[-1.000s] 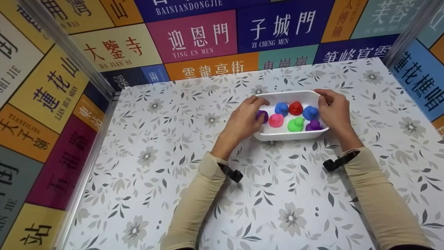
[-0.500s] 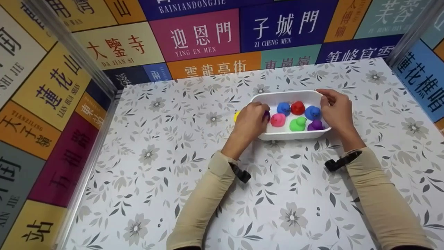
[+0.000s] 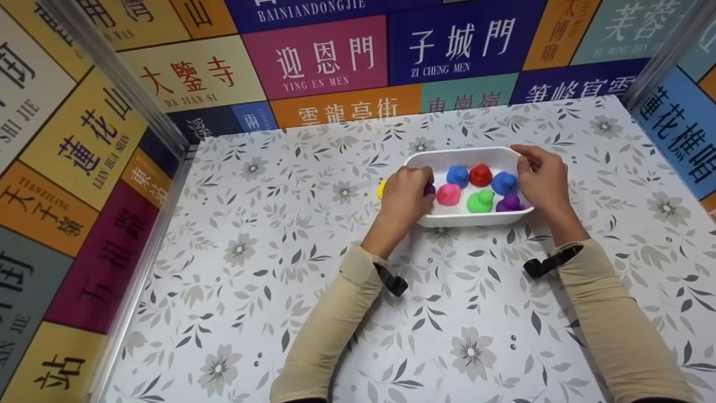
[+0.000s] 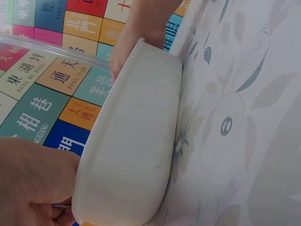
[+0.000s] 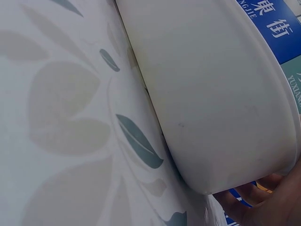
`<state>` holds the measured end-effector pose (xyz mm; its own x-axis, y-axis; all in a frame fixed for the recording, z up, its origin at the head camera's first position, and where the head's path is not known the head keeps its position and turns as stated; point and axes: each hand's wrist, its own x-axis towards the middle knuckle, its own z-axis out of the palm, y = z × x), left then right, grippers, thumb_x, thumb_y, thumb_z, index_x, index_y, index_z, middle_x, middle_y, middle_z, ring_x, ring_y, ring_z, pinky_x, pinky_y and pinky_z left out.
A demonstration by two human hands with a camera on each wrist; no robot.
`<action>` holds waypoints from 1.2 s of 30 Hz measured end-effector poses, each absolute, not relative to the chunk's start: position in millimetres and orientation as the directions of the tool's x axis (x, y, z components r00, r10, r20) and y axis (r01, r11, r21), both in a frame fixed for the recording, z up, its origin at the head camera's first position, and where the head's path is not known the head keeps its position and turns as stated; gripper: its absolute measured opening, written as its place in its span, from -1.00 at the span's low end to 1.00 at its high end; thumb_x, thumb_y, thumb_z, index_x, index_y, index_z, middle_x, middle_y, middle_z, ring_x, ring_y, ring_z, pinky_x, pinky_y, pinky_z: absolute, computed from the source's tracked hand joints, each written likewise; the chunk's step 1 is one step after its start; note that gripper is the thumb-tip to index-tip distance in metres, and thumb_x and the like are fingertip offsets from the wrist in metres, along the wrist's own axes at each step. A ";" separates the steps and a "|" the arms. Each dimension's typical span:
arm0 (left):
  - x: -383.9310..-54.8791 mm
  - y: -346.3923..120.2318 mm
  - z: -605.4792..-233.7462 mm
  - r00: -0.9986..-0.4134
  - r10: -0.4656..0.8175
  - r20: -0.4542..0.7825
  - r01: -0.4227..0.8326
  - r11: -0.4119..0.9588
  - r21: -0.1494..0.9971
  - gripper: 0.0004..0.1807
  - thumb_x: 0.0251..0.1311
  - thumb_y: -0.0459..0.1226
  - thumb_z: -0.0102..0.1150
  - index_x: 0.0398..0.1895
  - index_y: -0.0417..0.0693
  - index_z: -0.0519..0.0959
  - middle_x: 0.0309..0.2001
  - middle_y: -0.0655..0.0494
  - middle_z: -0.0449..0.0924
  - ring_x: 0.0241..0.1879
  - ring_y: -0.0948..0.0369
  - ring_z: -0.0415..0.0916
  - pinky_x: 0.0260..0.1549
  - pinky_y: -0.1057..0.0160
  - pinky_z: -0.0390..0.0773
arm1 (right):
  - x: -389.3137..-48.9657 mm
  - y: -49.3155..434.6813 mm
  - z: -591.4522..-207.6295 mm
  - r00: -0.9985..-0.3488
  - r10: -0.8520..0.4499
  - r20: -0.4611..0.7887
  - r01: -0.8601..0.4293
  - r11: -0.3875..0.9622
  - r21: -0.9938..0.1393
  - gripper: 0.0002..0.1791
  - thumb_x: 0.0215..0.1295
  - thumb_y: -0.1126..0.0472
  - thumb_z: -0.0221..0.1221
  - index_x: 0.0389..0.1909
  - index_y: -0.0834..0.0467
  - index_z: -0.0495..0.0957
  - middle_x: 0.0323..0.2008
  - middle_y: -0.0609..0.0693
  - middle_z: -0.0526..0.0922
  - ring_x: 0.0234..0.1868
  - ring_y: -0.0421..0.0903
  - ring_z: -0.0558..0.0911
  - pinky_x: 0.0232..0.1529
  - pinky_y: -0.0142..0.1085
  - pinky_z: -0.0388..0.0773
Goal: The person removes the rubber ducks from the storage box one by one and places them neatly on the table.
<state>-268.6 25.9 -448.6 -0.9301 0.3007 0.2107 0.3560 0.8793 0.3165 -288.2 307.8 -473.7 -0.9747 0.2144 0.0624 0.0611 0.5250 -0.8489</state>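
Observation:
A white tray (image 3: 464,219) on the table holds several small rubber ducks. Over its left end is my left hand (image 3: 404,193), fingers curled down at a purple duck (image 3: 429,190) that they mostly cover; the fingertips are hidden. My right hand (image 3: 542,178) grips the tray's right end, and in the right wrist view its fingers (image 5: 254,193) curl at that end. Inside the tray are a pink duck (image 3: 448,195), a red duck (image 3: 480,175), a green duck (image 3: 480,200), two blue ducks (image 3: 504,182) and another purple duck (image 3: 509,203).
A yellow object (image 3: 381,189) shows just left of my left hand, mostly hidden by it. The table (image 3: 251,313) has a grey floral cover. Panels with Chinese lettering (image 3: 330,56) stand at the back and sides.
My left hand has moved slightly right and its fingers have closed in on the purple duck. The yellow object came into view left of it. My right hand stays at the tray's right end.

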 end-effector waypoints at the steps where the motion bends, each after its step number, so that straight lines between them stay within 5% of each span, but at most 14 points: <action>1: -268.5 26.4 -448.4 -0.931 0.300 0.206 0.353 0.882 0.312 -0.80 0.29 -0.17 0.51 -0.09 0.02 0.76 -0.17 0.10 0.81 -0.15 0.08 0.73 -0.11 0.11 0.71 | -288.3 307.9 -473.8 -0.974 0.215 0.063 0.061 0.527 -0.847 -0.52 0.71 0.11 -0.06 0.48 0.04 0.56 0.45 0.12 0.62 0.47 0.05 0.58 0.61 -0.07 0.39; 9: -269.8 27.5 -449.0 -0.928 0.305 0.215 0.360 0.881 0.305 -0.82 0.34 -0.19 0.46 -0.05 0.05 0.76 -0.13 0.12 0.82 -0.11 0.08 0.73 -0.08 0.12 0.71 | -288.4 307.4 -473.2 -0.973 0.222 0.064 0.067 0.533 -0.844 -0.53 0.71 0.10 -0.06 0.47 0.02 0.57 0.45 0.12 0.62 0.47 0.04 0.58 0.60 -0.07 0.40; 18: -270.8 21.2 -437.2 -0.924 0.308 0.225 0.381 0.789 0.482 -0.75 0.42 -0.20 0.40 0.10 0.06 0.71 0.01 0.14 0.76 -0.08 0.24 0.64 -0.02 0.30 0.70 | -287.2 306.9 -473.5 -0.971 0.220 0.094 0.044 0.550 -0.834 -0.53 0.71 0.09 -0.05 0.45 0.05 0.59 0.42 0.12 0.65 0.42 0.03 0.62 0.57 -0.09 0.45; 36: -274.7 -15.2 -414.1 -0.848 0.346 0.403 0.527 0.634 0.566 -0.78 0.34 -0.32 0.42 0.02 -0.10 0.75 -0.04 0.01 0.77 -0.07 0.21 0.67 -0.05 0.48 0.65 | -288.4 307.3 -472.4 -0.973 0.221 0.060 0.073 0.547 -0.834 -0.52 0.72 0.11 -0.06 0.49 0.06 0.56 0.47 0.12 0.60 0.45 0.07 0.59 0.59 -0.02 0.42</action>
<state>-274.7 -15.2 -414.1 -0.8477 0.3455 0.4025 0.5271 0.6337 0.5662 -288.4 307.3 -472.4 -0.9735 0.2209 0.0599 0.0727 0.5467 -0.8342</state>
